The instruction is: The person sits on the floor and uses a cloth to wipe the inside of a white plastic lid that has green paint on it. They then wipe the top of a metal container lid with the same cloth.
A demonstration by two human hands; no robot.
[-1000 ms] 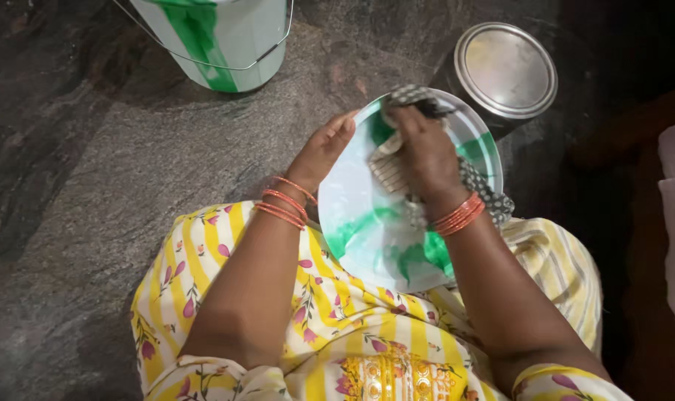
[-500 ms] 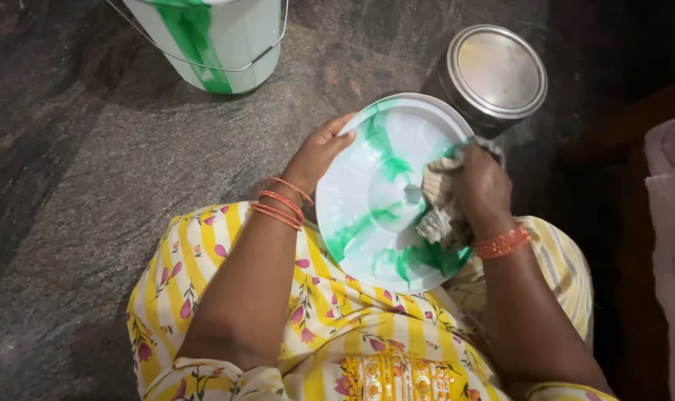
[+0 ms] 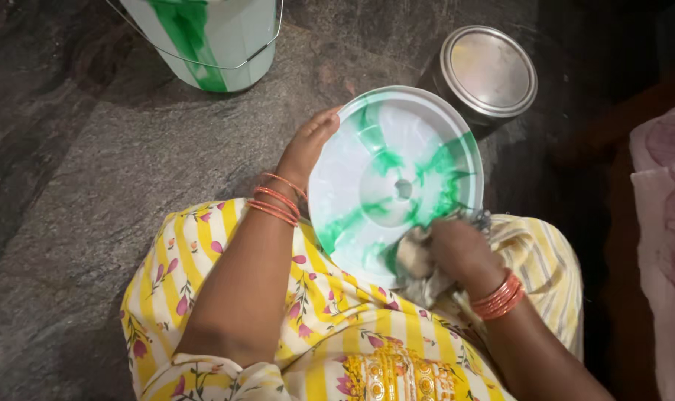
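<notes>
A seated person in a yellow flowered dress point(image 3: 278, 327) wipes a round white lid point(image 3: 397, 186) held over the lap. The right hand point(image 3: 460, 249) is clenched around a grey rag point(image 3: 419, 263), pressing it against the lid's lower edge. The left hand point(image 3: 307, 145) grips the lid's left rim, fingers curled behind it and thumb on the face, tilting it toward the camera. Orange bangles point(image 3: 276, 200) ring both wrists.

The cleaning looks partly done. The left half of the lid and the area round its raised centre show mostly white, while streaks and smears of green paint point(image 3: 441, 174) cross the right side and the lower left edge. By that showing, a fair share of wiping is left.

Just beyond the lid, on the dark stone floor point(image 3: 92, 186), stands a metal tin point(image 3: 486, 70) with its shiny top shut, close to the lid's upper right rim but apart from it. Farther off, at the top edge, a white bucket point(image 3: 211, 41) with a wire handle carries a green run down its side. A pink cloth point(image 3: 664, 223) lies at the right edge. Nothing blocks either hand.
</notes>
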